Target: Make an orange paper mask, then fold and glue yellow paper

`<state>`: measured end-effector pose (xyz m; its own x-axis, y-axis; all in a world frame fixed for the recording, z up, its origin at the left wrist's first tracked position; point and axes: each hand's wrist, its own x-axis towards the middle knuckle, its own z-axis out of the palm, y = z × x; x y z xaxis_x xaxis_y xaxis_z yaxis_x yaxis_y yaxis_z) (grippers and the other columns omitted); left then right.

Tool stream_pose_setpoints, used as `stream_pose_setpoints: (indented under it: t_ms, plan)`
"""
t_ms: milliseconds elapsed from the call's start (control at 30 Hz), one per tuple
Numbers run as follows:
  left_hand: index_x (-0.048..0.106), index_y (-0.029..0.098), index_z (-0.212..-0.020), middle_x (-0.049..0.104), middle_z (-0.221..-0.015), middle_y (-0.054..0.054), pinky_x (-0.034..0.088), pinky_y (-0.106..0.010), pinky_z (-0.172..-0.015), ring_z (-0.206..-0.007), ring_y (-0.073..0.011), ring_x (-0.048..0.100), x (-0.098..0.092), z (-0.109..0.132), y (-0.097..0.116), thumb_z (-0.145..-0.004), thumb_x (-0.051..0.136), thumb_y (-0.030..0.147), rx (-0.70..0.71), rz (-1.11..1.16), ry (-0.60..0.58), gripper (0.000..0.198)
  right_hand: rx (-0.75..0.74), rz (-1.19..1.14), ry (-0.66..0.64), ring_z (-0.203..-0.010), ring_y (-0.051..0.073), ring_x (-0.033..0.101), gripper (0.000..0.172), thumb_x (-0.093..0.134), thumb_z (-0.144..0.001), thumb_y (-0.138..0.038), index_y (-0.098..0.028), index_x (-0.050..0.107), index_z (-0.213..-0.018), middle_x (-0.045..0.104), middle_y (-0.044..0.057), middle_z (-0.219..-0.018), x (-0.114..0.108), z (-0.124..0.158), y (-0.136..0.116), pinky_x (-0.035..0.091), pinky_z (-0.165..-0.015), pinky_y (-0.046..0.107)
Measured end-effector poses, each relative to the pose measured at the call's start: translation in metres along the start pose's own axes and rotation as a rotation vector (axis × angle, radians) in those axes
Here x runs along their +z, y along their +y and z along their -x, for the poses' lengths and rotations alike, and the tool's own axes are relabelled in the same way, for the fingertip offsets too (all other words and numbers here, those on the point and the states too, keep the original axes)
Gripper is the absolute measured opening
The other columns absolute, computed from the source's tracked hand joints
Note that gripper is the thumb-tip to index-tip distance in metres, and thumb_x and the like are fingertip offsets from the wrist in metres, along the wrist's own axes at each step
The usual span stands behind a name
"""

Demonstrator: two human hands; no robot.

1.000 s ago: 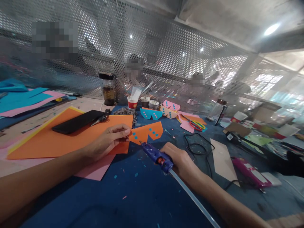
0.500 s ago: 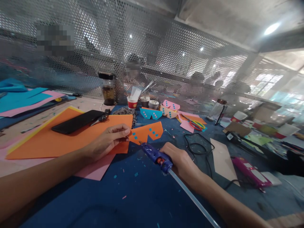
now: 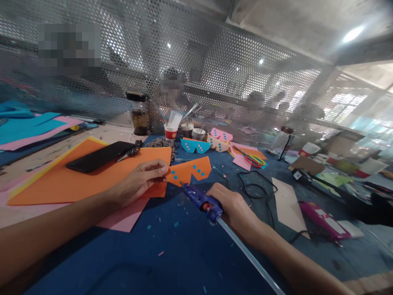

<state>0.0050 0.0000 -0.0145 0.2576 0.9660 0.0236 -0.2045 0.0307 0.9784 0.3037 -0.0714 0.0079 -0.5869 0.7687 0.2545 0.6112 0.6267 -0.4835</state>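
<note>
My left hand (image 3: 139,180) pinches the left tip of an orange paper cut-out (image 3: 189,171) dotted with small blue squares, holding it on the blue table. My right hand (image 3: 231,205) is wrapped round a blue glue gun (image 3: 201,200) with a clear glue stick (image 3: 245,254) trailing from its back. The gun's nozzle points at the lower edge of the cut-out, almost touching it. A large orange sheet (image 3: 82,174) lies under my left hand, with pink paper beneath it.
A black phone (image 3: 100,156) and small scissors lie on the orange sheet. Further back stand a dark jar (image 3: 138,114), paper cups (image 3: 170,132), more paper cut-outs (image 3: 195,146), red scissors (image 3: 252,162). A black cord (image 3: 258,190), beige card and pink device (image 3: 324,221) lie right. People sit behind a perforated metal screen.
Almost nothing has moved. The glue gun's tip has crept slightly up toward the cut-out; my left hand keeps the same pinch.
</note>
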Motion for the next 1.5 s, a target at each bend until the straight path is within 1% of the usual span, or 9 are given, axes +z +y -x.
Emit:
stream_pose_setpoints:
  t_ms: [200,467,667,833,1000,1167,1367,1500]
  plan:
    - [0.074,0.019,-0.078,0.06,-0.084,0.0,0.051,-0.02,-0.074,-0.08,-0.0124,0.057,0.0014,0.0008,0.0013,-0.074,0.089,0.039,0.017,-0.004,-0.001,0.025,-0.001,0.009,0.004,-0.081,0.015,0.058,0.007,0.06,-0.095,-0.019,-0.023,0.057,-0.099,0.06,0.002,-0.103,0.0016,0.0005,0.0011,0.04,-0.072,0.026]
    - [0.074,0.02,-0.079,0.06,-0.083,0.001,0.05,-0.02,-0.075,-0.081,-0.0118,0.057,0.0009,0.0012,0.0011,-0.073,0.09,0.041,0.005,-0.004,-0.006,0.027,-0.006,0.004,0.008,-0.084,0.016,0.059,0.006,0.059,-0.095,-0.018,-0.023,0.057,-0.098,0.06,0.002,-0.102,0.0026,-0.0004,0.0025,0.04,-0.074,0.026]
    - [0.073,0.02,-0.079,0.062,-0.084,0.0,0.051,-0.021,-0.076,-0.082,-0.0131,0.058,0.0016,0.0019,0.002,-0.075,0.089,0.042,-0.002,-0.014,-0.014,0.026,-0.003,0.013,0.007,-0.082,0.015,0.058,0.007,0.061,-0.095,-0.019,-0.023,0.056,-0.098,0.06,0.001,-0.102,0.0027,0.0006,0.0014,0.039,-0.072,0.026]
    - [0.074,0.021,-0.08,0.061,-0.085,0.001,0.05,-0.02,-0.075,-0.081,-0.0121,0.057,-0.0006,0.0008,0.0001,-0.076,0.087,0.041,0.015,-0.02,-0.023,0.024,-0.007,0.016,0.005,-0.082,0.016,0.058,0.006,0.061,-0.096,-0.021,-0.023,0.056,-0.098,0.06,0.001,-0.102,0.0028,0.0,0.003,0.039,-0.073,0.026]
    - [0.074,0.021,-0.079,0.061,-0.083,0.0,0.05,-0.02,-0.074,-0.079,-0.012,0.057,-0.0014,0.0009,0.0001,-0.077,0.087,0.04,0.016,-0.024,-0.023,0.023,-0.009,0.021,0.012,-0.081,0.015,0.057,0.006,0.062,-0.096,-0.021,-0.023,0.056,-0.097,0.06,0.001,-0.101,0.0035,0.0001,0.0034,0.038,-0.072,0.026]
    - [0.075,0.02,-0.079,0.062,-0.084,-0.001,0.052,-0.023,-0.075,-0.081,-0.0141,0.058,0.0013,0.0015,0.0022,-0.078,0.086,0.038,0.028,-0.03,-0.017,0.022,-0.007,0.024,0.009,-0.079,0.015,0.057,0.006,0.061,-0.097,-0.021,-0.023,0.056,-0.097,0.06,0.001,-0.101,0.0023,0.0003,0.002,0.038,-0.071,0.026]
    - [0.074,0.02,-0.077,0.062,-0.082,-0.002,0.052,-0.024,-0.072,-0.078,-0.0149,0.058,0.0027,0.0025,0.0032,-0.077,0.086,0.037,0.044,-0.039,0.0,0.021,-0.01,0.025,0.009,-0.082,0.016,0.058,0.01,0.06,-0.093,-0.014,-0.023,0.056,-0.098,0.061,0.002,-0.102,0.0019,0.0007,0.0018,0.04,-0.073,0.026]
    - [0.074,0.02,-0.078,0.062,-0.083,-0.001,0.051,-0.025,-0.074,-0.08,-0.0153,0.059,0.002,0.0037,0.0033,-0.078,0.085,0.037,0.033,-0.035,-0.005,0.021,-0.007,0.026,0.012,-0.081,0.015,0.058,0.007,0.061,-0.094,-0.018,-0.023,0.057,-0.097,0.061,0.002,-0.101,0.0028,0.0005,0.0023,0.039,-0.072,0.026]
